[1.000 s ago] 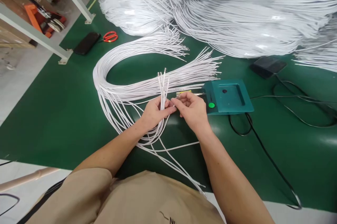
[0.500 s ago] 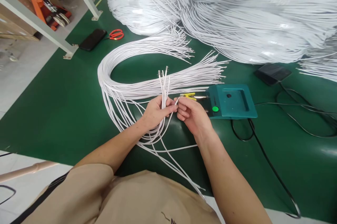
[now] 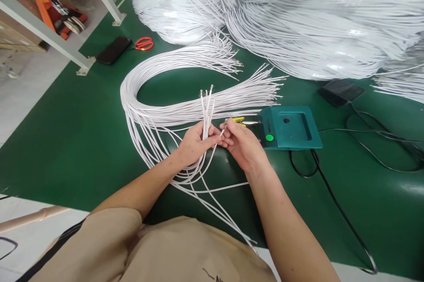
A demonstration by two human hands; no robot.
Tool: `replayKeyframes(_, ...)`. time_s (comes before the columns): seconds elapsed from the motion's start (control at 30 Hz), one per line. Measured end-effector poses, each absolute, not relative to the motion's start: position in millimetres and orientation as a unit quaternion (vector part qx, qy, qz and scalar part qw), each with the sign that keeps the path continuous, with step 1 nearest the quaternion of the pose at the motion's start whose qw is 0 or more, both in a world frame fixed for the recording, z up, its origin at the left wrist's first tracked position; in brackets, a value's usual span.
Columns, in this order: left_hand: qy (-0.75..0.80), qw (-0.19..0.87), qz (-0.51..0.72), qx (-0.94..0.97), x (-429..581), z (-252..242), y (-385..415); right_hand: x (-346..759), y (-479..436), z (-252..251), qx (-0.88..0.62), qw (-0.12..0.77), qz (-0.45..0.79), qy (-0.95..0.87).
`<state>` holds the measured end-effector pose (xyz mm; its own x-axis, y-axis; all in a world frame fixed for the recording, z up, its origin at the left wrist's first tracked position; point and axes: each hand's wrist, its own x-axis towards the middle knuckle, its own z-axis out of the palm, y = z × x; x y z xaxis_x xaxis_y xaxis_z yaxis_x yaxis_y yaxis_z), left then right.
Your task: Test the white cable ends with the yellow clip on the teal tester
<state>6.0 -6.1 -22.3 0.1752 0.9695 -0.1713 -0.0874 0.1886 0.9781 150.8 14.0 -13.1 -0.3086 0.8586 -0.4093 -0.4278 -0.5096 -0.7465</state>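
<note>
My left hand (image 3: 194,144) is closed round a small bunch of white wires (image 3: 207,109) that stand up from the fist, bare ends at the top. My right hand (image 3: 243,145) pinches the end of a single white wire (image 3: 223,131) right beside the left thumb. Both hands hover over the green table (image 3: 73,140). A long looped bundle of white wires (image 3: 139,96) lies behind them. Just right of my right hand sits a teal box with a green button (image 3: 289,126), with a yellow clip (image 3: 237,120) at its left side.
Big heaps of white wire (image 3: 298,21) fill the back of the table. Red scissors (image 3: 144,43) and a black phone (image 3: 113,50) lie at the back left. A black pedal (image 3: 341,92) and black cables (image 3: 334,193) run at the right. A metal frame leg (image 3: 82,67) stands at the left edge.
My right hand has drawn back from the yellow clip toward the left hand and now pinches a single wire end. The left hand has kept its bunch.
</note>
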Motion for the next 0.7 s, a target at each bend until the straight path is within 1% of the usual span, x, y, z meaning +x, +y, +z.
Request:
replayKeyframes(0.37,0.495,0.591,0.441,0.460,1,-28,-3,151,14,-15,-0.398,0.441,0.760,-0.263)
replayKeyframes(0.57,0.519,0.556,0.418,0.497,-1,-28,-2,150,13,-9,-0.493,0.445,0.663,-0.346)
replayKeyframes(0.63,0.537,0.526,0.408,0.519,-2,-27,-2,151,14,-8,-0.525,0.433,0.629,-0.375)
replayKeyframes(0.7,0.547,0.503,0.403,0.534,-3,-27,-2,153,15,-8,-0.540,0.410,0.623,-0.391)
